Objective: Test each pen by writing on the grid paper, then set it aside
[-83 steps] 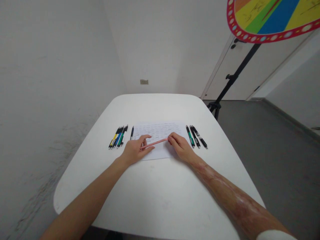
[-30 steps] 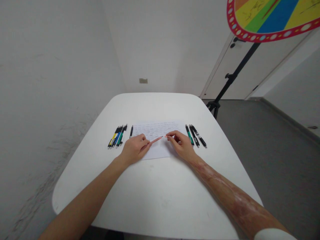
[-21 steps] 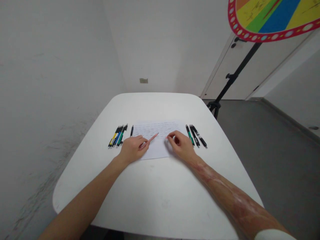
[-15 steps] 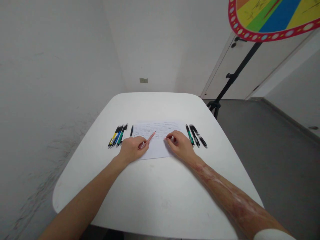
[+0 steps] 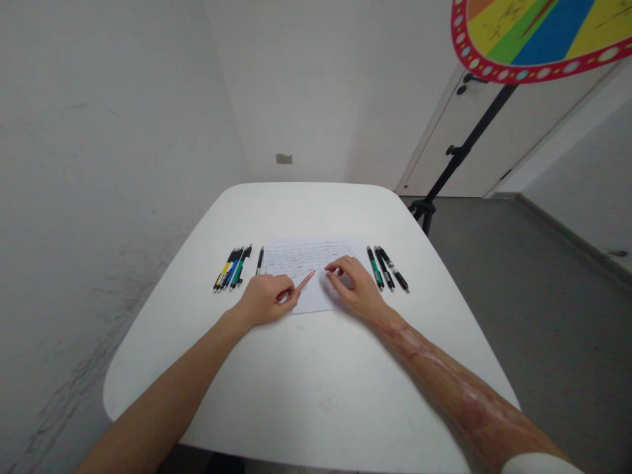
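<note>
- Since the earliest frame, the pink pen (image 5: 306,280) has passed from being held between both hands to the left hand (image 5: 265,299) alone. Its free end has swung from pointing right to pointing up and away over the handwritten sheet (image 5: 309,253).
- The left hand is closed around the pen's near end, with the fingers curled under and the thumb on top. Only the far part of the pen sticks out past the knuckles. The grip sits low, probably so the heel of the hand can rest on the desk (image 5: 306,395) and steady the pen.
- The left forearm comes in from the lower left. The wrist is straight and the hand sits at the sheet's near left corner.
- The right hand (image 5: 356,288) rests on the sheet's near right part, apart from the pen. Its fingers are loosely curled, with the index and thumb tips close together and pointing at the pen's free end. Whether it pinches anything small cannot be made out.
- The right forearm lies along the desk from the lower right, and its weight seems to hold the sheet flat.
- A fanned row of coloured pens (image 5: 231,270) lies left of the sheet, with a single black pen (image 5: 259,261) just beside the sheet's left edge.
- Three pens (image 5: 387,268) lie side by side right of the sheet, so the two lots appear to be kept apart.
- Far beyond the sheet to the right, a prize wheel (image 5: 533,33) stands on a black stand (image 5: 461,150).
</note>
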Action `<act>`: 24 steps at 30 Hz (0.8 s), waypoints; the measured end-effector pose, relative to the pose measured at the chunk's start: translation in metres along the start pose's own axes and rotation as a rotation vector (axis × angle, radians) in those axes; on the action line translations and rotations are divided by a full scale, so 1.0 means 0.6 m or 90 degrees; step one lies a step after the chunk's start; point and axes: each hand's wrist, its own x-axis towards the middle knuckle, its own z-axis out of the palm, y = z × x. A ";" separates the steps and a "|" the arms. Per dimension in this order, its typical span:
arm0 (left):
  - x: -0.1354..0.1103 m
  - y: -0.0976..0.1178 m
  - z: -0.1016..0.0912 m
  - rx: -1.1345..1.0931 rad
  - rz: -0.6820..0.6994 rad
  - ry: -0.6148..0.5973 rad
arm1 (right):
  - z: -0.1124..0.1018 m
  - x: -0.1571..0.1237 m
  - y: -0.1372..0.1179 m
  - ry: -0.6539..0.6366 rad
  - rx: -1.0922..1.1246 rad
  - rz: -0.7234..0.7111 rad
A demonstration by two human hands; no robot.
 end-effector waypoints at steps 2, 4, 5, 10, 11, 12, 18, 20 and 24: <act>0.000 0.000 0.001 -0.001 0.023 -0.007 | -0.001 -0.001 -0.003 -0.021 0.022 -0.024; 0.000 0.000 0.001 0.003 0.042 -0.006 | -0.001 -0.001 -0.002 -0.035 0.035 -0.037; 0.000 -0.001 0.001 0.005 0.050 -0.004 | -0.001 -0.002 -0.001 -0.039 0.040 -0.039; 0.000 0.001 -0.001 0.010 0.085 -0.011 | 0.002 -0.002 0.003 -0.050 0.062 -0.060; 0.000 0.001 -0.002 0.012 0.087 -0.016 | 0.002 -0.001 0.003 -0.052 0.062 -0.067; 0.000 0.001 -0.003 0.014 0.089 -0.020 | 0.002 -0.001 0.003 -0.054 0.061 -0.072; -0.001 0.000 -0.001 0.027 0.085 -0.029 | 0.000 -0.001 0.005 -0.048 0.066 -0.035; -0.001 0.000 -0.002 0.033 0.082 -0.027 | 0.001 -0.001 0.007 -0.040 0.080 -0.011; 0.000 0.000 -0.006 0.045 0.078 -0.017 | 0.003 -0.002 0.012 -0.023 0.081 0.023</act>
